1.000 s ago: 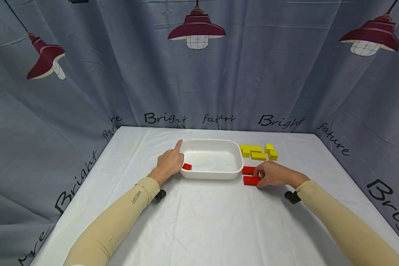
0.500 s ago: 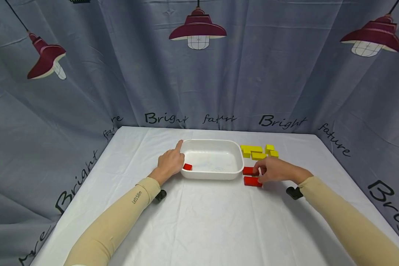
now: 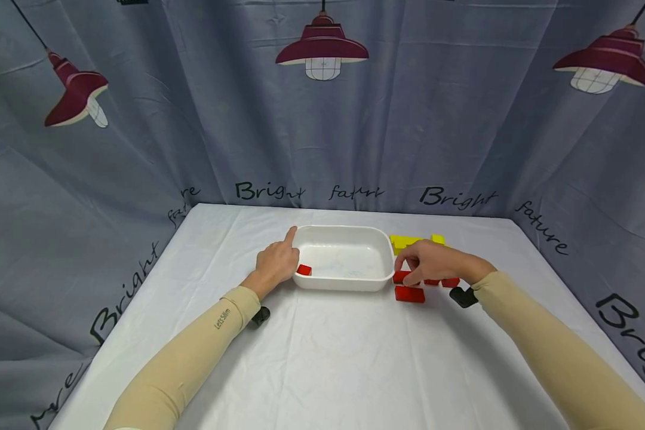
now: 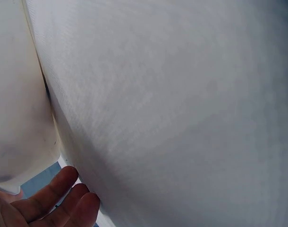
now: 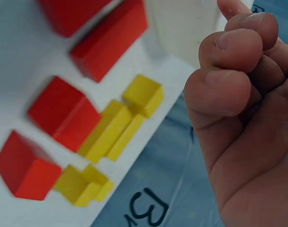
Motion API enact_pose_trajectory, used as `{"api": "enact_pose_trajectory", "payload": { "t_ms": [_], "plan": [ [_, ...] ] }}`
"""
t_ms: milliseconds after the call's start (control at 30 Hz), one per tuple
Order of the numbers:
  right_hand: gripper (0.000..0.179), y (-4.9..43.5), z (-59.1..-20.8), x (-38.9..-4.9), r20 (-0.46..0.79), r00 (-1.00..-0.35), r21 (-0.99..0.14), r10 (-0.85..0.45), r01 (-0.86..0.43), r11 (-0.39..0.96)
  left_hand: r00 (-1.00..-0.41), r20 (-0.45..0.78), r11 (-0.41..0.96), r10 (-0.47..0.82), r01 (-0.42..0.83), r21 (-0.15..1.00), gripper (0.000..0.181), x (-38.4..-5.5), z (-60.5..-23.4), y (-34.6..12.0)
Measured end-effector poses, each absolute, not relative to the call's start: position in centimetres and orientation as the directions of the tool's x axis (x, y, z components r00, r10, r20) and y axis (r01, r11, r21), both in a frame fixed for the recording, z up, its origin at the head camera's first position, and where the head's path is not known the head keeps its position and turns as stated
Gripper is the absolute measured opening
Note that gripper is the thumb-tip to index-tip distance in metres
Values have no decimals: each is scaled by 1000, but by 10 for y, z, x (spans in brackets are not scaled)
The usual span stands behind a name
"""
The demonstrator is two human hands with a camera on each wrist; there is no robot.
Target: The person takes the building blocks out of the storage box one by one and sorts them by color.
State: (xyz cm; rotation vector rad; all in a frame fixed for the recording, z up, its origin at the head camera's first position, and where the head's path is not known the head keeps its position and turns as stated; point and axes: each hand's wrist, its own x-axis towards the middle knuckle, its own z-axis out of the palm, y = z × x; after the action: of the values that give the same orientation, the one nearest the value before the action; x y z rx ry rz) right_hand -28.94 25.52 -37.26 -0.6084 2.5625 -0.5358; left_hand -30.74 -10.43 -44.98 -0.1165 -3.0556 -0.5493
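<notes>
My left hand rests at the left end of the white tray, its index finger extended along the rim. In the left wrist view several loosely bent fingers lie by the tray's wall. Inside the tray, at the near left corner, is a small red block. My right hand hovers over the farther long red block, thumb and index finger apart, partly covering it. Its fingers look bent in the right wrist view, with no block visible among them. The nearer long red block lies uncovered.
Two short red blocks lie right of the long ones, partly under my right hand in the head view. Several yellow blocks sit behind them, partly hidden. A grey printed curtain hangs behind the white-covered table.
My right hand has left the nearer long red block, lifted slightly, and moved left and back over the farther one. The left hand and the tray have kept their places.
</notes>
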Motion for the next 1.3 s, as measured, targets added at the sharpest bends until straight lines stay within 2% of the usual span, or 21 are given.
{"api": "enact_pose_trajectory", "payload": {
  "t_ms": [400,667,1033,1300],
  "plan": [
    [24,225,-354,-303,-223,-768,-548,-600,-410,729,-995,54,936,78,92,340,59,-307,-447,-104],
    [25,199,-352,-319,-214,-751,-633,-625,-381,674,-996,54,938,72,86,335,59,-307,-446,-104],
    [41,167,-357,-341,-248,-710,-627,-659,-401,668,-996,45,940,72,83,332,59,-305,-449,-103],
    [44,145,-369,-363,-279,-690,-615,-668,-407,676,-996,49,940,70,82,331,59,-306,-448,-104]
  ]
}}
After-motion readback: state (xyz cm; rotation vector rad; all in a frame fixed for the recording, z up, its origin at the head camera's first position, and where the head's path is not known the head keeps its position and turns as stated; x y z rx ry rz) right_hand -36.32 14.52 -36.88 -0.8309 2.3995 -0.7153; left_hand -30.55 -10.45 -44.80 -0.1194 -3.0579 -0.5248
